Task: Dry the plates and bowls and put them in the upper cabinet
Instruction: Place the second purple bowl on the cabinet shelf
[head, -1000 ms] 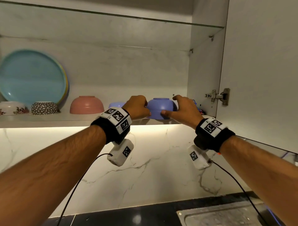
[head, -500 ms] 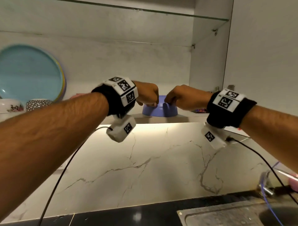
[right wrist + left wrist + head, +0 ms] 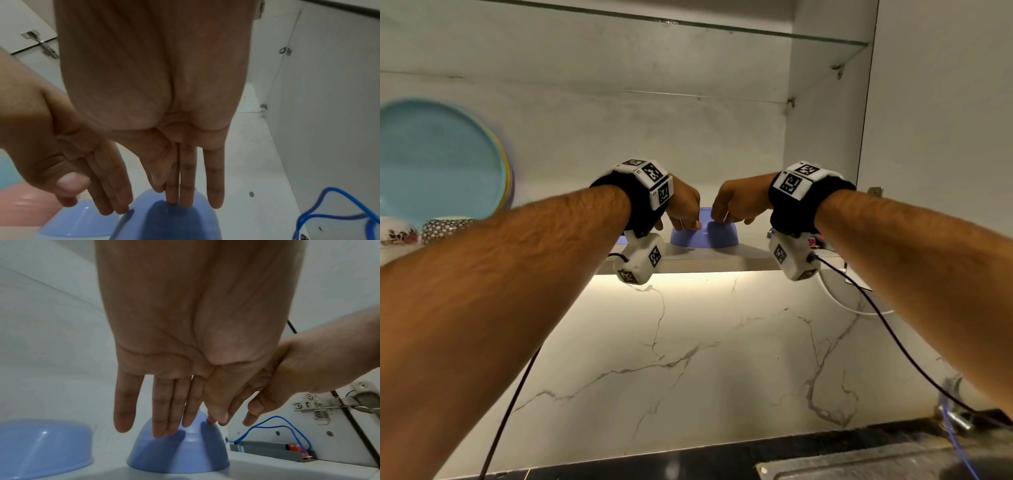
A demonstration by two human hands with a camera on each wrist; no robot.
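A blue bowl [image 3: 719, 236] stands upside down on the cabinet's lower shelf [image 3: 709, 255], near its front edge. My left hand [image 3: 685, 222] and right hand [image 3: 726, 216] hang side by side over it. In the left wrist view the left hand [image 3: 164, 426] has straight fingers whose tips reach the top of the bowl [image 3: 176, 456]. The right wrist view shows the right hand [image 3: 185, 199] the same way, fingertips on the bowl's [image 3: 168, 227] base. Neither hand curls round the bowl.
A second blue bowl [image 3: 41, 447] and a pink bowl [image 3: 20, 206] sit upside down just left. Farther left lean a blue plate [image 3: 438, 161] and two patterned bowls [image 3: 446, 228]. Blue wires [image 3: 277, 423] lie at the right wall. The open door [image 3: 941, 102] stands right, a sink [image 3: 876, 462] below.
A second ago both hands gripped the blue bowl by its sides at the shelf edge. Now it rests on the shelf and their fingers have straightened over its top.
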